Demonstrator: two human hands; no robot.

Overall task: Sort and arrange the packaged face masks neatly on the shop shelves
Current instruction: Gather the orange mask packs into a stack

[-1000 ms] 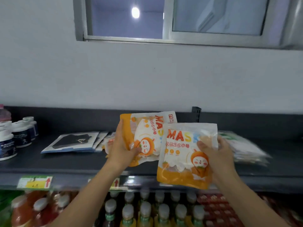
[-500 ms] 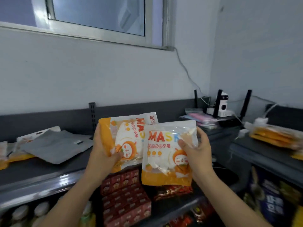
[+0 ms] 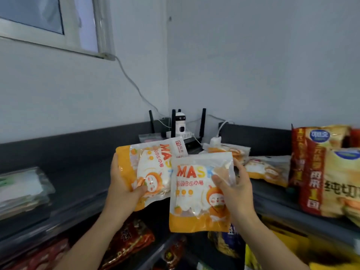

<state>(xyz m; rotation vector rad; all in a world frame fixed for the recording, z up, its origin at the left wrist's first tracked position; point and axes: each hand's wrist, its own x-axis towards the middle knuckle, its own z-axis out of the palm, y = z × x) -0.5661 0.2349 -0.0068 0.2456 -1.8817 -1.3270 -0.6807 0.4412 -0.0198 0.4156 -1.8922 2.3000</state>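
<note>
Shelf corner, read from left to right. At far left, a stack of clear-wrapped flat packs (image 3: 21,190) lies on the dark top shelf (image 3: 81,172), below the window (image 3: 39,18). Under the shelf edge, red snack packets (image 3: 132,240) fill the lower tier.

Your left hand (image 3: 122,190) grips the rear mask pack (image 3: 152,168): fingers behind its orange left edge, thumb pressed across the cartoon face on the front. This pack is tilted, its top leaning right, and is held in the air, clear of the shelf.

Your right hand (image 3: 237,193) pinches the front mask pack (image 3: 192,203) near its upper right corner, thumb on the clear front, fingers behind. This pack hangs upright with its orange band lowest, and it overlaps the lower right part of the rear pack.

Behind both packs, in the corner, a black router (image 3: 203,123) with upright antennas stands beside a small white camera (image 3: 180,127). A white cable (image 3: 134,84) runs from the window frame down to them.

Right of your right hand, more orange-and-white mask packs (image 3: 266,168) lie flat on the right-hand shelf (image 3: 276,203). At far right, tall red-and-yellow snack bags (image 3: 321,172) stand upright on that shelf, just beside the flat packs.
</note>
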